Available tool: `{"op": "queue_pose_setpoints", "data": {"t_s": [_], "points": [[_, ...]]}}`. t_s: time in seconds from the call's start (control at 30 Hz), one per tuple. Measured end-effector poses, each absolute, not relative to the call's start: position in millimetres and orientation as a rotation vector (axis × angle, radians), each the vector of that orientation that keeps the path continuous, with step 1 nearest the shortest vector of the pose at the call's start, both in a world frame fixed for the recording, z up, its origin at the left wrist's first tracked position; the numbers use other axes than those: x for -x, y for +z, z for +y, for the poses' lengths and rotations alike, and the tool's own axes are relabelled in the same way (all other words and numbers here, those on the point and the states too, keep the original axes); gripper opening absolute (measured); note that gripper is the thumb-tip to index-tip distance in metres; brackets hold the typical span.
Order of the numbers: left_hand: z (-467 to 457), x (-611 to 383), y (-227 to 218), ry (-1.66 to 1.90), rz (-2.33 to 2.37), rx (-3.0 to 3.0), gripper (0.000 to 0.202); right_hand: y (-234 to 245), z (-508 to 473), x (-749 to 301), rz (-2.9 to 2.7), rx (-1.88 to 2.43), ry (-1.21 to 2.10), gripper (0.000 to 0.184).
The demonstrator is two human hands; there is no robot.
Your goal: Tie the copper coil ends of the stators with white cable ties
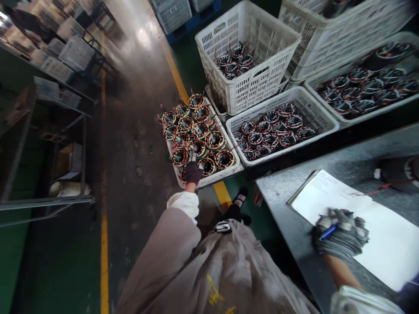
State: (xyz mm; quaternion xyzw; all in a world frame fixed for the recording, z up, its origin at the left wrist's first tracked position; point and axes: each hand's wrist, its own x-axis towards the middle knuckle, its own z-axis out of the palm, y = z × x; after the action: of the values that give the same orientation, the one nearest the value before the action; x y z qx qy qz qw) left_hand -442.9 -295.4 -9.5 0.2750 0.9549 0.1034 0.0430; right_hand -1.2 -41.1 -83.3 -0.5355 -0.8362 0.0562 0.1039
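My left hand (193, 171), in a dark fingerless glove, reaches down into a shallow white crate (212, 178) packed with wound stators. Its fingers are stretched out over the near edge of one copper-wound stator (197, 148) and seem to touch it. On the grey table, my right hand (342, 233), in a grey knit glove, rests over an open notebook (322, 194) with its fingers curled. A blue pen (328, 231) lies across that hand and appears held in it; the fingertips are partly hidden.
More stators fill a white crate (332, 126) beside the first. A taller crate (273, 76) stands behind. A dark cylindrical part (397, 173) with a red wire sits on the metal table (278, 187). Left are yellow floor lines and a metal rack (84, 157).
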Motion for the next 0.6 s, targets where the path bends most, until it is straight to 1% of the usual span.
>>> {"op": "queue_pose_setpoints", "data": {"t_s": [0.07,0.13,0.2,0.27,0.37,0.47,0.6], "points": [[-301.3,423.5,-14.7,0.344,2.934,-0.878,0.044,-80.1,-41.4,2.6,-2.464,1.566,0.185,0.044],[-300.5,394.6,-21.7,0.364,2.905,-0.988,0.050,-77.7,-41.3,3.4,-2.464,1.543,0.189,0.045],[-287.8,362.1,-28.6,0.385,2.835,-1.141,0.058,-77.9,-40.6,3.2,-2.474,1.530,0.178,0.045],[-261.9,331.4,-32.9,0.414,2.726,-1.337,0.062,-80.8,-40.1,2.3,-2.475,1.522,0.174,0.044],[-206.3,293.4,-31.4,0.461,2.505,-1.660,0.058,-86.1,-41.1,0.2,-2.453,1.518,0.178,0.043],[-150.9,263.3,-25.4,0.481,2.306,-1.905,0.046,-87.8,-46.7,-4.5,-2.479,1.478,0.184,0.044],[-105.6,235.8,-27.2,0.453,2.074,-2.137,0.040,-86.0,-61.7,-16.7,-2.555,1.382,0.197,0.045]]}}
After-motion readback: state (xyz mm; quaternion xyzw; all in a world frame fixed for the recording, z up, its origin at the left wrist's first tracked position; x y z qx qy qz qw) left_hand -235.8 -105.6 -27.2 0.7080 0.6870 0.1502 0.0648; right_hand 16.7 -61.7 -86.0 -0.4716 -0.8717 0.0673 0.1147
